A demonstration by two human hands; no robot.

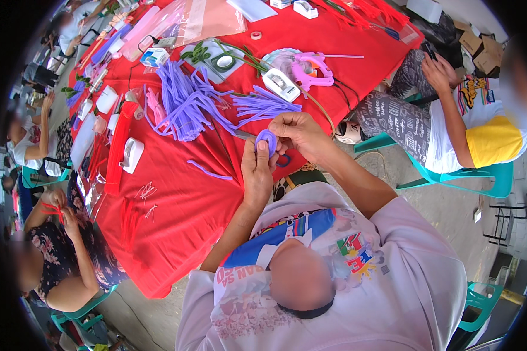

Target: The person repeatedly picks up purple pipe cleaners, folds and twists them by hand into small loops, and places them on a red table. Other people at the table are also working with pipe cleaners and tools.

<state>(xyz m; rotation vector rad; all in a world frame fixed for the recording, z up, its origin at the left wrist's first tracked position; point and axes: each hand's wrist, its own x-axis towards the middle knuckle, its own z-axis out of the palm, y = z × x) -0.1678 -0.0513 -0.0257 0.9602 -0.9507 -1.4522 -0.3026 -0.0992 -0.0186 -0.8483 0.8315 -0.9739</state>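
A flat purple coil of what looks like fuzzy pipe cleaner (267, 140) is pinched upright in my left hand (256, 169), the thumb against its face. My right hand (301, 136) is closed at the coil's right edge, thumb and fingertips together; the exact spot they grip is partly hidden. Just beyond my hands lies a fanned bundle of purple pipe cleaners (266, 105). A larger purple pile (184, 102) spreads to the left, and a single purple stem (209, 170) rests on the red cloth. Beside my fingers show the dark blue handles of scissors (283, 160).
The red-covered table (181, 205) also holds a pink glue gun (311, 70), a white dispenser (281, 85), another white dispenser (133, 155) and a red bundle (120, 146). Seated people are at right (468, 117) and left (70, 251), the left one handling red stems.
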